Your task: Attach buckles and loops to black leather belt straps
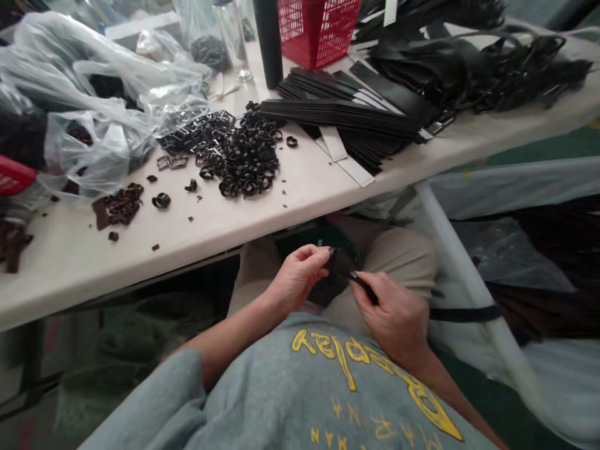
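Observation:
Above my lap, my left hand is closed, with thumb and forefinger pinching the end of a dark strap piece. My right hand is wrapped round a black strap, and a small shiny bit shows at its thumb. Dark material between the two hands blends into the shadow, so I cannot tell where one piece ends. On the table ahead lie a heap of black strap loops, a pile of metal buckles and a stack of flat black strips.
Clear plastic bags cover the table's left. A red basket, a glass bottle and a dark cylinder stand at the back. Finished-looking black straps lie at the right. A pale bar slants beside my right arm.

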Tool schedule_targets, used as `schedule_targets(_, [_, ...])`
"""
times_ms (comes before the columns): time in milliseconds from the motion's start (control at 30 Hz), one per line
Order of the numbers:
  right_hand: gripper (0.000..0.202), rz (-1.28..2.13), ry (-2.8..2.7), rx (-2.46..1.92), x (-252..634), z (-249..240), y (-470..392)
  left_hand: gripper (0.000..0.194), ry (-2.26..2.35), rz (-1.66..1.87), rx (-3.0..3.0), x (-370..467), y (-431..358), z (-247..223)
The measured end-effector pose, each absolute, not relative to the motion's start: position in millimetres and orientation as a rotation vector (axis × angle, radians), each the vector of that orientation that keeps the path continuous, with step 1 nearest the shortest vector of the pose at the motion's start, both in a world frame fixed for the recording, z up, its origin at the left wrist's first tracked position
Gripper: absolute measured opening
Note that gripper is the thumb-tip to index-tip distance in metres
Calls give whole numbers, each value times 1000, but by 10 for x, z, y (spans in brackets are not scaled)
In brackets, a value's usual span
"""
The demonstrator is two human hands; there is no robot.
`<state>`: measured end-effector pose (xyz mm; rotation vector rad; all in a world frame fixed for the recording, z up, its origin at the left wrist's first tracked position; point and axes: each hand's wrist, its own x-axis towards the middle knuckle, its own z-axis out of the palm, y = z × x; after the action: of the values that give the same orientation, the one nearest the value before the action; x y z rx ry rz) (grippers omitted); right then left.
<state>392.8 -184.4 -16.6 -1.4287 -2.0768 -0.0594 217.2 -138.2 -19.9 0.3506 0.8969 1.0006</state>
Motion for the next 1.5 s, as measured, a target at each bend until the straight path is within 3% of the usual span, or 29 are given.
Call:
schedule_targets(133, [14, 32, -2103, -1371, 3930, -197, -1865, 39, 871, 984, 337, 2178, -1370, -227])
schedule_targets(433, [6, 450, -2021, -1173, 3926, -227, -1917, 46, 682, 597, 351, 1986, -1285, -347])
schedule_targets(700, [6, 481, -2024, -1157, 3936, -257, -1960, 46, 613, 483, 330, 2056, -1323, -362])
schedule_targets(1000, [3, 247, -1956, -1319, 3928, -318, -1916, 49, 803, 895, 471, 2153, -1463, -351])
schedule_targets(1300, [16, -14, -2030, -1440, 3889, -379, -1881, 51, 765, 816, 329, 2322, -1631, -498])
schedule_targets(1500, [26, 331, -1894, -1556, 3934, -436, -1915, 41, 835, 923, 370, 2346, -1597, -501])
